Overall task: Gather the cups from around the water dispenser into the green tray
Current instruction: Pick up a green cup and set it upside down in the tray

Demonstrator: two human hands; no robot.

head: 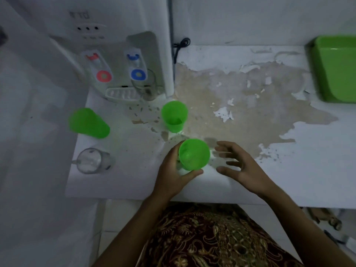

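Note:
My left hand [174, 175] grips an upright green plastic cup [193, 154] near the table's front edge. Just right of that cup, my right hand [239, 167] hovers with its fingers spread and nothing in them. A second green cup [174, 115] stands upright behind the held one. A third green cup [88, 123] lies on its side at the left. Below it a clear glass mug [92, 160] also lies on its side. Another clear glass [146, 86] stands under the blue tap of the white water dispenser [123, 49]. The green tray [336, 68] sits at the far right edge.
The white table top [308, 160] has a large patch of peeled paint [240, 103] in the middle. A black cord [180, 46] hangs beside the dispenser against the wall. A white wall or cabinet side borders the table on the left.

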